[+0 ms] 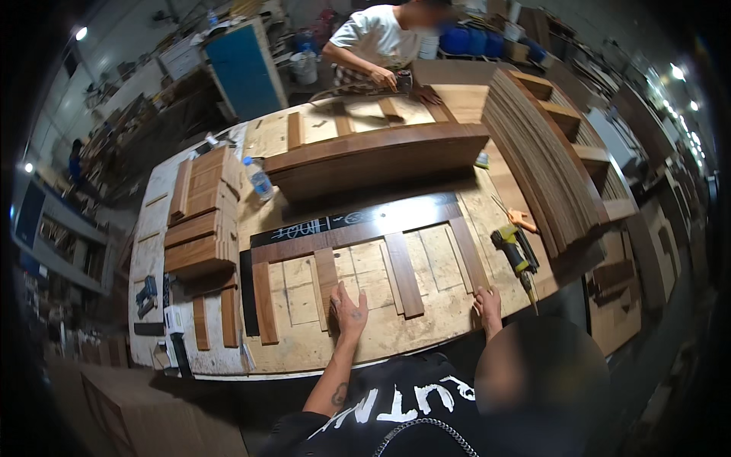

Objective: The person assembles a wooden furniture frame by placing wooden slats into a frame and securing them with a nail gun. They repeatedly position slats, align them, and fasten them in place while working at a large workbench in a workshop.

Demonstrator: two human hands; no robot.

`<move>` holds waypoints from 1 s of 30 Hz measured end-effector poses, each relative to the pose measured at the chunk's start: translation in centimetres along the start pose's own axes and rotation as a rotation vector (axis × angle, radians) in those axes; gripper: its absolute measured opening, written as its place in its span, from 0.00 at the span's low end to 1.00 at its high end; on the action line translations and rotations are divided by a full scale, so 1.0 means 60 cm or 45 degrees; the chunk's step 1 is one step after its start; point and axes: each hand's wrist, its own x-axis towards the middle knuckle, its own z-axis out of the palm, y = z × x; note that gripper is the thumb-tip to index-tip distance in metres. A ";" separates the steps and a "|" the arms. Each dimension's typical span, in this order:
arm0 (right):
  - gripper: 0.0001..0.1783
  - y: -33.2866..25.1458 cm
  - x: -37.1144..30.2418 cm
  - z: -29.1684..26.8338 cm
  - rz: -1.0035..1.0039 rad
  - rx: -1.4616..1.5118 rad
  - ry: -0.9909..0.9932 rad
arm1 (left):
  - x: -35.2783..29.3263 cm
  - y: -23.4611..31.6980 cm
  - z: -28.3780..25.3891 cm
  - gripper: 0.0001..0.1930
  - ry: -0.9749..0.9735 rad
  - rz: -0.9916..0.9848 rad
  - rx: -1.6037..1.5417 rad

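My left hand [349, 311] is open, its fingers stretched along the right edge of a brown wooden slat [325, 278]. At the near end of the rightmost slat [467, 247], my right hand [487, 305] has its fingers bent and closed on the wood. Two further slats, one at the left end [264, 301] and one between my hands [403, 274], lie roughly parallel to these. Their far ends meet a long brown strip [304, 245] beside a dark board with white marks [365, 217]. Thin lines are drawn on the plywood tabletop [365, 286] between the slats.
A yellow-black power tool [514, 250] and an orange-handled tool [522, 220] lie at right. Beyond stand a long wooden panel [373, 164] and a water bottle [258, 180]. Stacked wood pieces [202, 244] sit left, tall stacked boards [533, 160] right. Across the table, a co-worker [377, 46] handles a tool.
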 end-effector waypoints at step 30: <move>0.19 -0.132 0.150 -0.146 0.882 0.258 -1.065 | 0.069 0.366 0.608 0.50 -0.287 -0.138 0.614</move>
